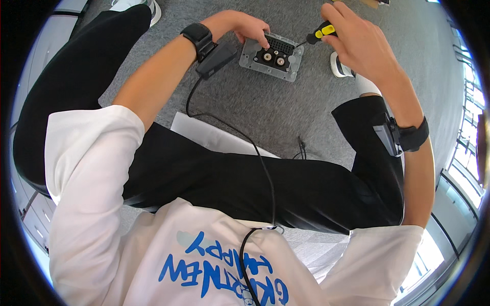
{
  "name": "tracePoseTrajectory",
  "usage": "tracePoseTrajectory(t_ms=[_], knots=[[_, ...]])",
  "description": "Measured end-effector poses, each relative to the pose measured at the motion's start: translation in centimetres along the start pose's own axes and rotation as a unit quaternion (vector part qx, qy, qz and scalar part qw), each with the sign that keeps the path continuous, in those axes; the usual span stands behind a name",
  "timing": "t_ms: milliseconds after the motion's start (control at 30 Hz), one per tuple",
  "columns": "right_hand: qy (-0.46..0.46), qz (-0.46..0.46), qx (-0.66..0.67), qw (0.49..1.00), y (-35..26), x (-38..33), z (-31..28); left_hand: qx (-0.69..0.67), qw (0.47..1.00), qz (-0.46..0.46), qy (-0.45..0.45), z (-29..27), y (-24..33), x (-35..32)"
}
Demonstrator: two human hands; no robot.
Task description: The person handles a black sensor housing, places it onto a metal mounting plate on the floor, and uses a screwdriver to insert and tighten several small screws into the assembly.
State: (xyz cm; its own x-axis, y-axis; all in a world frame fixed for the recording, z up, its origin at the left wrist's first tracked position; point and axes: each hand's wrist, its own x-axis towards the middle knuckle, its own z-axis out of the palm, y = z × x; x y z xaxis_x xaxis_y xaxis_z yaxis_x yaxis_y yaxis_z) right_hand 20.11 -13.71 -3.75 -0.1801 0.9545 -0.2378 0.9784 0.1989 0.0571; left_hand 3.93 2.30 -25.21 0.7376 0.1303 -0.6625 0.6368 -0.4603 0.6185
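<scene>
A grey rectangular metal housing (285,71) lies on the carpet, with a black grid of holes and two round metallic fittings in its middle. My left hand (249,29) grips its far left edge, with fingertips on top beside the black grid. In my right hand (360,41) is a screwdriver (321,32) with a black and yellow handle, held tilted. Its thin shaft points down to the left, and the tip is at the housing's right edge. Whether the tip sits in a screw is too small to tell.
Grey carpet (240,97) surrounds the housing. A white sheet-like piece (214,133) lies near my legs. A black cable (232,122) runs from the device on my left wrist (217,58) across my lap. Another device (390,135) is strapped to my right forearm.
</scene>
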Motion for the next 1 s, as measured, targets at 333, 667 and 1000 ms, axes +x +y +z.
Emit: tracePoseTrajectory(t_ms=[333, 667, 1000], knots=[[0.022, -0.066, -0.028, 0.997, 2.0, 0.7, 2.1, -0.015, 0.998, 0.037, -0.039, 0.0, -0.6, 0.5], [0.029, -0.214, -0.029, 0.976, 3.9, 0.6, 2.2, -0.017, 0.999, 0.042, -0.017, 0.2, -0.4, -0.9], [0.017, -0.149, 0.024, 0.988, 2.7, 0.3, 2.0, -0.002, 0.999, 0.034, 0.024, 0.6, -0.7, -0.3]])
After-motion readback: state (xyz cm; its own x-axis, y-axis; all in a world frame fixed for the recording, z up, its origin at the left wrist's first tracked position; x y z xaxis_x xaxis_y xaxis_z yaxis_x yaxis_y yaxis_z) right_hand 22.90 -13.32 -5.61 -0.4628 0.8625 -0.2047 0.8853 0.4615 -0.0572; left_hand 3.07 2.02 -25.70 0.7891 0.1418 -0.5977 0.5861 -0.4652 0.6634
